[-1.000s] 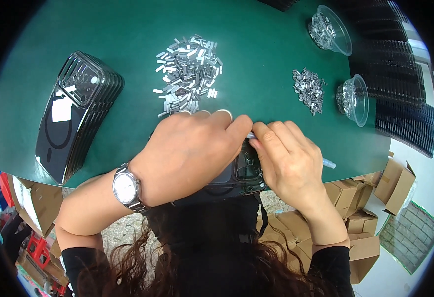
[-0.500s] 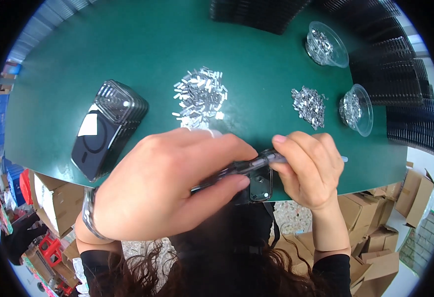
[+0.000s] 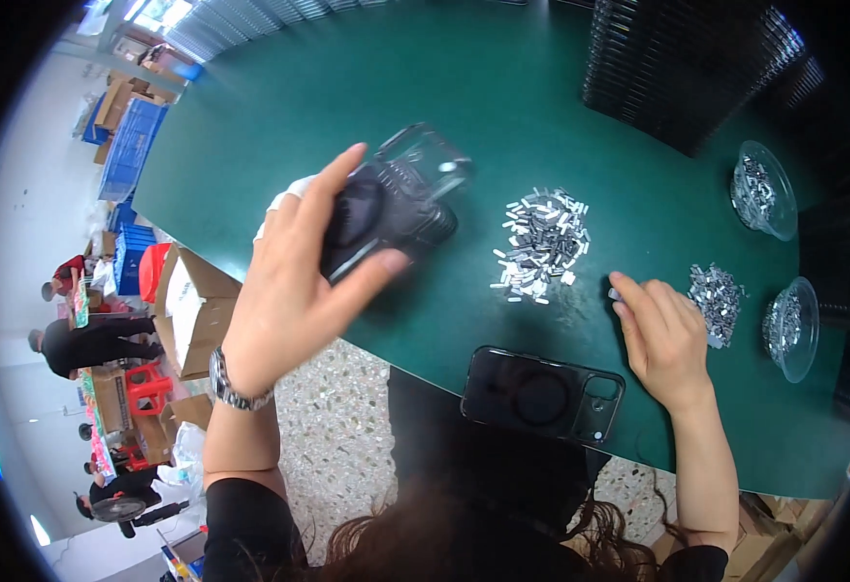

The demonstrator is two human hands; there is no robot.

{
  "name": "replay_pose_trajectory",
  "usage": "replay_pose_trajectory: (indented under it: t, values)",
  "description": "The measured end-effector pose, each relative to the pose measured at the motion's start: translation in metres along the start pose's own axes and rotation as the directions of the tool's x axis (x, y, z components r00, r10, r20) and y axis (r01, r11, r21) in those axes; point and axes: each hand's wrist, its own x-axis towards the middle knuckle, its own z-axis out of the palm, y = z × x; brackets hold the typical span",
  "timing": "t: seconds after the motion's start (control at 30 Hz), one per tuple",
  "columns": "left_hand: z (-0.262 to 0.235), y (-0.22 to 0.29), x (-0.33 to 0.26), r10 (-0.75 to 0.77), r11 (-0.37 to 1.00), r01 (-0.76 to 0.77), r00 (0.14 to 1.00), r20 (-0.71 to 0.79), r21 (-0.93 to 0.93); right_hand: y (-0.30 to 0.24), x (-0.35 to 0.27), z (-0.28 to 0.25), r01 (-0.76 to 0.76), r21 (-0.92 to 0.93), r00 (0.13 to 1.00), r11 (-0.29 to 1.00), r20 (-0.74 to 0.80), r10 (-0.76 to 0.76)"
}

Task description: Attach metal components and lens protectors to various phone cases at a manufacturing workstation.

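My left hand (image 3: 294, 281) grips a dark phone case (image 3: 367, 218) and holds it on top of a stack of phone cases (image 3: 415, 184) at the left of the green table (image 3: 464, 87). My right hand (image 3: 662, 335) rests on the table with nothing in it, fingers slightly apart, between a pile of small metal strips (image 3: 541, 242) and a smaller pile of shiny metal bits (image 3: 716, 301). Another dark phone case (image 3: 541, 393) lies flat at the table's near edge, just below my right hand.
Two clear plastic bowls (image 3: 764, 189) (image 3: 793, 325) with metal bits stand at the right. Tall stacks of black trays (image 3: 687, 68) line the far right. Cardboard boxes (image 3: 187, 310) and blue crates (image 3: 129, 145) stand on the floor at the left, with people beyond.
Both hands were together on one case at the near edge. Now that case lies flat on the table; my left hand has gone up left to the stack, my right hand toward the metal bits.
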Motion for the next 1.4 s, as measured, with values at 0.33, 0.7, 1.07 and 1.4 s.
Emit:
replay_pose_trajectory:
  t: [0.33,0.7,1.07,1.4]
  values:
    - [0.012,-0.034,-0.023,-0.227,0.973,0.229,0.973,0.037,-0.039,-0.007,0.008,0.003,-0.049,0.057,0.998,0.997,0.036,0.047]
    - [0.062,0.009,-0.059,0.413,0.91,-0.413,0.908,-0.072,0.016,-0.008,0.005,0.01,-0.08,-0.072,0.99,0.994,0.111,0.088]
    - [0.119,0.066,-0.044,0.554,0.832,-0.521,0.795,0.248,-0.19,-0.013,-0.071,-0.064,-0.516,-0.23,0.85,0.825,-0.016,0.527]
    - [0.092,0.066,-0.015,0.629,0.774,-0.632,0.765,0.14,-0.023,-0.014,-0.08,-0.08,-0.618,-0.148,0.785,0.772,-0.054,0.617]
